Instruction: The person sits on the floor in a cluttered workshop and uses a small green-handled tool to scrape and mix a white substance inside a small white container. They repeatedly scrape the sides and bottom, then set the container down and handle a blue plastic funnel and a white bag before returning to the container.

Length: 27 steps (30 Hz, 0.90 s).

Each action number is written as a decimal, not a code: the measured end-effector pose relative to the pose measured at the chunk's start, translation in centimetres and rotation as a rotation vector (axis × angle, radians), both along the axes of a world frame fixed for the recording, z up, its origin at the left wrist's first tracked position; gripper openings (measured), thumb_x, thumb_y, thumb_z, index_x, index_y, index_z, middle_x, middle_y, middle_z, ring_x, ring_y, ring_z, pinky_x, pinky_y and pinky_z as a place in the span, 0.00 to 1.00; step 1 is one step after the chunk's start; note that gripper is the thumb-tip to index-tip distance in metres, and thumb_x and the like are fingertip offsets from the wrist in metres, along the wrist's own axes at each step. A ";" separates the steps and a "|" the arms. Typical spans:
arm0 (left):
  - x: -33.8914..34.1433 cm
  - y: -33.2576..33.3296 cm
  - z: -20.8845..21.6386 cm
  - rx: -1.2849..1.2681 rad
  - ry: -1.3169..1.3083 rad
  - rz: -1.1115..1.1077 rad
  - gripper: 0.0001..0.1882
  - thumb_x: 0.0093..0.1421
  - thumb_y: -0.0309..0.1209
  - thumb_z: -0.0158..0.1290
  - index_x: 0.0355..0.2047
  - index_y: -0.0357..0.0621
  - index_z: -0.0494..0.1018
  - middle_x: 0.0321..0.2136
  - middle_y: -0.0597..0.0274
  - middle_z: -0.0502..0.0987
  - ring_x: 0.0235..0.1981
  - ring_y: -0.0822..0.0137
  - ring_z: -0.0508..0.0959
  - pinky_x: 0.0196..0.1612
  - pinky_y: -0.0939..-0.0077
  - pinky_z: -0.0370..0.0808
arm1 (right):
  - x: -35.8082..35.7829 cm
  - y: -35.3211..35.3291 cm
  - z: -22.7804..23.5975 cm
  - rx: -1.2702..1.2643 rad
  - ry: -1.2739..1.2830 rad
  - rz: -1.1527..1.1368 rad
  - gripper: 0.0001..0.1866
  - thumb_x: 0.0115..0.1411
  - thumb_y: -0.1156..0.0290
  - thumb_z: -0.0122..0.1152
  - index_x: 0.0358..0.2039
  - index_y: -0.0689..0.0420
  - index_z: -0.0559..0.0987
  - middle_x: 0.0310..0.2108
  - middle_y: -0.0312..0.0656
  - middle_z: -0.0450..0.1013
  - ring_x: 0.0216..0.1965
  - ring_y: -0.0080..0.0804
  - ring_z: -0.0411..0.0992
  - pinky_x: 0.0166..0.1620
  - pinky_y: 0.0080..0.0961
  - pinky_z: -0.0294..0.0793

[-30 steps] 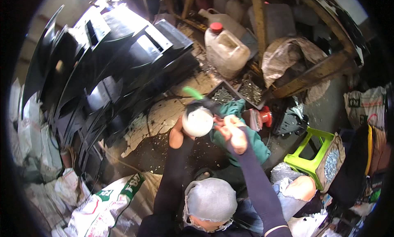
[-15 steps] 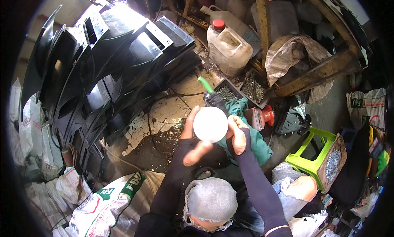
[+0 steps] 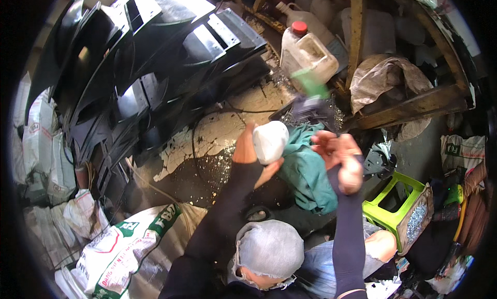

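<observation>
My left hand (image 3: 247,150) is closed round a smooth white rounded piece (image 3: 270,141), shaped like a dome or cup; its exact kind I cannot make out. The thumb lies along its lower edge. To the right, my right hand (image 3: 339,151) is apart from the white piece, its fingers loosely bent and somewhat blurred, with nothing visible in them. Beneath and between the hands lies a bunched green cloth (image 3: 309,180). Just beyond, a dark tool with a green end (image 3: 310,94) is smeared by motion, and its kind is unclear. Neither hand touches it.
Black curved panels (image 3: 155,76) are stacked at the left. A dirty jug with a red cap (image 3: 309,56) stands beyond the tool, beside a wooden frame (image 3: 356,35). A lime-green stool (image 3: 391,208) with small metal parts lies at right. White printed sacks (image 3: 129,247) fill the lower left.
My right hand has come off the white piece and moved right. The left hand has turned the piece and keeps hold of it. The green-ended tool has shifted right and blurred.
</observation>
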<state>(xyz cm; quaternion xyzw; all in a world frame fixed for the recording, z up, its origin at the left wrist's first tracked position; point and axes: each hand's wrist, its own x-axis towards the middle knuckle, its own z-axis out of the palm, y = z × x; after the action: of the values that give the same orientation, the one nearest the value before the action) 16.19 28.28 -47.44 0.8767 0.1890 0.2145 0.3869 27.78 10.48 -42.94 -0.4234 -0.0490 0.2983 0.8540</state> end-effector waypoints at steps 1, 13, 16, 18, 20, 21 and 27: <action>0.1 0.6 0.1 0.018 -0.012 -0.001 0.54 0.37 0.33 0.69 0.61 0.34 0.50 0.47 0.40 0.67 0.50 0.42 0.68 0.51 0.55 0.68 | -0.1 -0.2 0.0 0.324 0.065 0.072 0.12 0.66 0.63 0.50 0.30 0.57 0.72 0.34 0.41 0.72 0.35 0.35 0.70 0.42 0.33 0.68; 0.6 2.1 0.7 -0.046 0.009 -0.038 0.51 0.38 0.30 0.66 0.61 0.36 0.52 0.44 0.46 0.70 0.47 0.47 0.69 0.50 0.57 0.67 | 0.1 -2.4 -1.5 -0.322 -0.042 0.216 0.07 0.61 0.74 0.52 0.27 0.61 0.73 0.23 0.38 0.72 0.28 0.32 0.71 0.36 0.29 0.70; 0.6 3.1 0.3 -0.124 0.059 -0.014 0.44 0.40 0.30 0.64 0.59 0.38 0.57 0.48 0.44 0.67 0.52 0.46 0.67 0.54 0.57 0.66 | 0.1 -3.1 -2.5 -0.196 -0.037 0.071 0.12 0.64 0.69 0.52 0.26 0.63 0.74 0.25 0.45 0.74 0.29 0.33 0.72 0.38 0.30 0.70; 0.5 3.8 -0.6 0.186 0.001 -0.096 0.42 0.42 0.29 0.64 0.58 0.38 0.59 0.51 0.42 0.65 0.53 0.46 0.66 0.55 0.58 0.65 | 0.3 -3.4 -3.3 0.236 0.120 0.068 0.12 0.65 0.67 0.51 0.28 0.62 0.74 0.27 0.45 0.74 0.33 0.34 0.72 0.39 0.30 0.69; 0.4 4.3 -2.1 0.249 0.089 -0.134 0.38 0.44 0.34 0.62 0.56 0.39 0.61 0.55 0.40 0.61 0.56 0.43 0.63 0.58 0.51 0.61 | 0.9 -3.8 -4.1 0.054 0.099 0.008 0.09 0.66 0.67 0.50 0.32 0.59 0.73 0.29 0.44 0.74 0.34 0.33 0.71 0.40 0.29 0.68; -0.1 4.6 -2.9 0.320 0.137 -0.130 0.37 0.45 0.36 0.62 0.56 0.39 0.62 0.55 0.40 0.61 0.56 0.42 0.63 0.58 0.49 0.60 | 1.1 -4.1 -4.4 -0.016 0.027 0.070 0.09 0.66 0.68 0.50 0.33 0.59 0.73 0.30 0.45 0.75 0.34 0.33 0.72 0.40 0.29 0.69; -6.1 4.3 -8.0 0.362 0.365 -0.123 0.33 0.48 0.41 0.61 0.52 0.39 0.67 0.57 0.40 0.59 0.62 0.40 0.54 0.63 0.46 0.51 | 0.4 -5.0 -4.8 -0.275 0.015 0.062 0.09 0.66 0.68 0.50 0.33 0.60 0.74 0.33 0.46 0.76 0.32 0.31 0.75 0.38 0.27 0.73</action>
<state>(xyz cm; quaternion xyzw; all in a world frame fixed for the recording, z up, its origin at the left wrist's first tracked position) 10.07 32.57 -55.42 0.9656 0.1607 0.0593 0.1955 28.21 5.49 -47.78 -0.5323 -0.0141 0.3316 0.7788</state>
